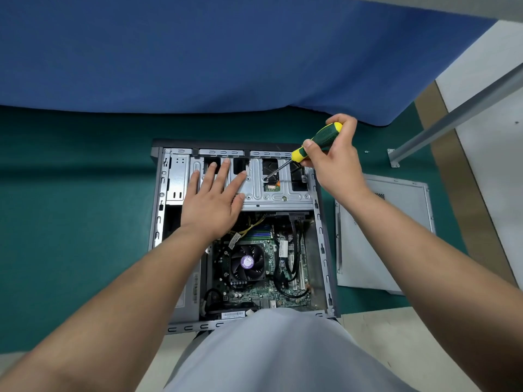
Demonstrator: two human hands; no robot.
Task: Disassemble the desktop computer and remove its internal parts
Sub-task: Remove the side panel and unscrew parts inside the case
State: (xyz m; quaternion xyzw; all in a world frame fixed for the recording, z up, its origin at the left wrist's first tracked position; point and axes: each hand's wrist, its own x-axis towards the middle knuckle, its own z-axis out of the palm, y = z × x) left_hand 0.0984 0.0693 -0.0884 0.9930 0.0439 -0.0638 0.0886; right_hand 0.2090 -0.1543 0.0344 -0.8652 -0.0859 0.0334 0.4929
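While my right hand (329, 154) grips the screwdriver (317, 142) by its handle, its tip sits on a screw in the drive cage (271, 193) at the top of the open case (325, 250), which lies in the middle of the frame. My left hand (212, 199) lies spread and flat on the cage's left part, steadying it.

I judge the main risk is the tip camming out: the shaft is slanted, not square to the screw, so it could skid across the metal or strip the head. A freed screw could also drop through the cage openings towards the motherboard (254, 267) below. If my left hand eases off, the case may shift.

It rests on a green counter (70, 193). A blue panel (226, 52) fills the upper frame; the side cover (382, 236) lies at right, beside a grey metal leg (452, 123).
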